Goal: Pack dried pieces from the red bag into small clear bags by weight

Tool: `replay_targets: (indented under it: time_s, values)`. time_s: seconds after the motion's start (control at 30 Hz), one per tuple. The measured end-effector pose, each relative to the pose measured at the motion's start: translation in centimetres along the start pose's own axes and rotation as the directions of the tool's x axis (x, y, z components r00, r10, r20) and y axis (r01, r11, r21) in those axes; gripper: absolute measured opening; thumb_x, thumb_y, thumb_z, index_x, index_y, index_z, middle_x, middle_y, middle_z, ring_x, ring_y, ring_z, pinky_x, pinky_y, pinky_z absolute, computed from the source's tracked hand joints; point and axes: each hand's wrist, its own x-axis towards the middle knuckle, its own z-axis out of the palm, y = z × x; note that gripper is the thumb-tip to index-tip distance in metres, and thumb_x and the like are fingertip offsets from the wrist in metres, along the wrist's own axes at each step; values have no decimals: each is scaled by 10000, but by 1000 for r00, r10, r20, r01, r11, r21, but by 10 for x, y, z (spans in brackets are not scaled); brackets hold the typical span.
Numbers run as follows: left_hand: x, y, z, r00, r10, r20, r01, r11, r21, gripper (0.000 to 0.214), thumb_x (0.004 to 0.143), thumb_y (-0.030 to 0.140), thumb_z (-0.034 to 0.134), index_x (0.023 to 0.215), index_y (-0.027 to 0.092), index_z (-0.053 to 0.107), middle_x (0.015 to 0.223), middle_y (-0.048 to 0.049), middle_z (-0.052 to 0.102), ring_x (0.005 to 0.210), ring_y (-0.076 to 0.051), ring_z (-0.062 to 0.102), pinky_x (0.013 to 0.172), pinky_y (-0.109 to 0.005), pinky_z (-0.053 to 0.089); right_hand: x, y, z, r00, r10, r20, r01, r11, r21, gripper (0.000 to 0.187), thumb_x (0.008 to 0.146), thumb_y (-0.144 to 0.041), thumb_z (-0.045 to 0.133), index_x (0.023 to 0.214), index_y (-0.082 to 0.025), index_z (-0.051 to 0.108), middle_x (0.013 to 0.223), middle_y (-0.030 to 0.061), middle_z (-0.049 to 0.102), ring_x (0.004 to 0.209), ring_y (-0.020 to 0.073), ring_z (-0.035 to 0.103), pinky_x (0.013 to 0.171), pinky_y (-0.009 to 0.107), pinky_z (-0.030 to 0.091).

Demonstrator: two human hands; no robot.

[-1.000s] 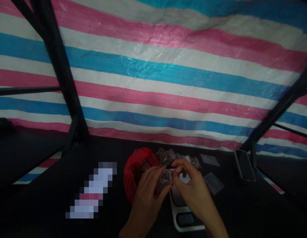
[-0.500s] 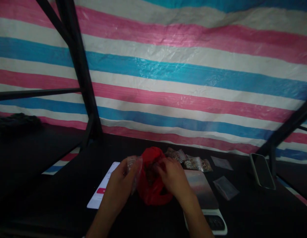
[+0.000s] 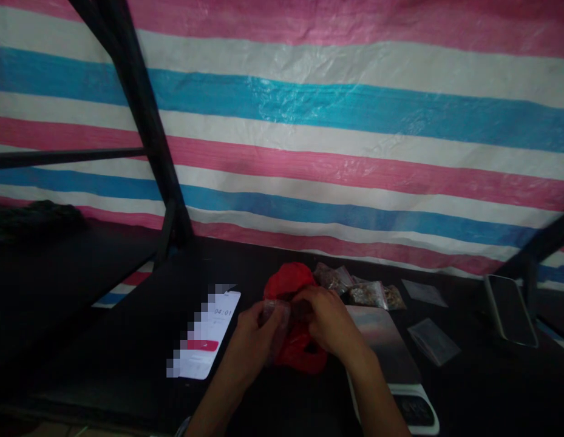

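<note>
Left hand [image 3: 255, 332] pinches one clear bag [image 3: 283, 320]; right hand [image 3: 331, 321], over one red bag [image 3: 291, 279], grip I can't tell; one scale [image 3: 385, 340] alongside.

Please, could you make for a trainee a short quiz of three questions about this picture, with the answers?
1. True or false: the left hand holds a clear plastic bag.
2. Which thing lies to the right of the scale in the picture? A) the lit phone; B) the dark-screened phone; C) the clear plastic bag.
3. Fill in: the right hand is over a ____-coloured bag.

Key: 1 true; 2 B; 3 red.
</note>
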Motion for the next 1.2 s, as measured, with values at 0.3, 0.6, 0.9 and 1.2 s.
replay_targets:
  time_s: [0.3,0.6,0.9,1.2]
  values:
    - [4,11,-13,951,297,-84,-284,949,137,269,932,465,622,996,252,773,1147,-68,725,1067,-264,675,950,-379,546,-4,14,-3,983,100,-154,-127,976,-175,534,776,40,587,1226,-193,757,1349,148,710,1244,338,641,1052,464,452]
    - [6,6,-22,947,317,-53,-309,944,114,226,914,415,648,989,253,786,1131,-84,751,1087,-270,700,928,-379,587,3,12,-2,975,73,-210,-60,996,67,328,862,-32,651,1124,-193,766,1149,100,779,1174,298,664,1064,465,409]
    - [10,0,-24,958,287,-27,-282,953,106,285,932,442,626,1062,259,801,1286,-97,762,1227,-301,685,1125,-466,511,-8,-5,-23,922,-153,-355,204,973,111,407,928,-17,592,1262,-214,718,1302,84,736,1218,254,661,1088,416,466]
    - [5,11,-25,968,249,16,-249,968,-3,312,946,482,605,1038,239,778,1254,-94,778,1155,-276,727,1074,-418,548,-4,-11,3,932,-108,-345,31,975,-221,419,891,-49,618,1233,-242,763,1423,152,629,1289,374,529,1103,566,439]
